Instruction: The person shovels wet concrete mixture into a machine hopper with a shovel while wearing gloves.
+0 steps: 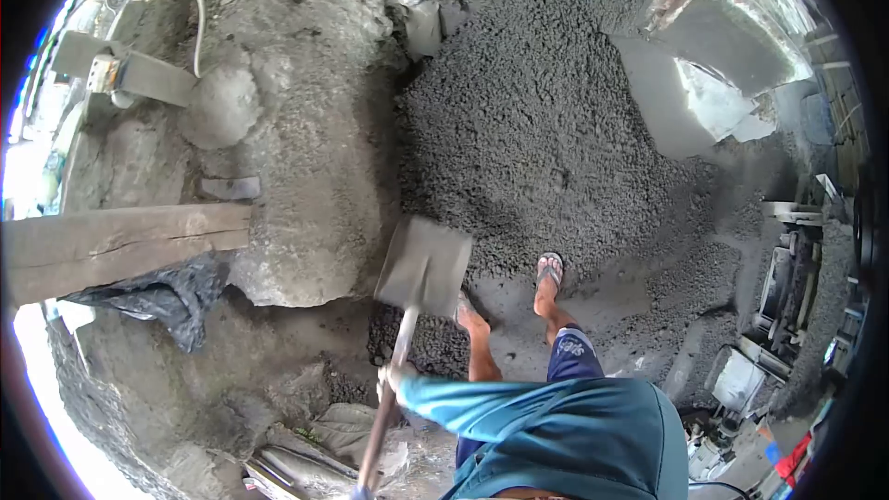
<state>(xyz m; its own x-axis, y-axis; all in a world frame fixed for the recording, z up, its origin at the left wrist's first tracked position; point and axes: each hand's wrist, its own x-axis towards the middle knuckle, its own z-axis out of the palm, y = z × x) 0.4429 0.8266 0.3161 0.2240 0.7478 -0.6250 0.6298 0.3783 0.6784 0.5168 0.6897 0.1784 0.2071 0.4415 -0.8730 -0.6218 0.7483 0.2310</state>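
Note:
A shovel with a flat, squarish grey blade stretches away from me on the left. Its blade is over the near left edge of a heap of wet grey concrete mix, and I see no load on it. My right hand, its teal-sleeved arm crossing my body, is closed around the shaft below the blade. At the bottom edge of the view, my left hand shows only as a pale patch at the shaft's lower end; most of it is cut off. My sandalled feet stand at the heap's near edge.
A rough stone ledge rises left of the heap, with a wooden beam and black plastic sheet on that side. A grey slab leans at upper right. Metal machinery stands at right.

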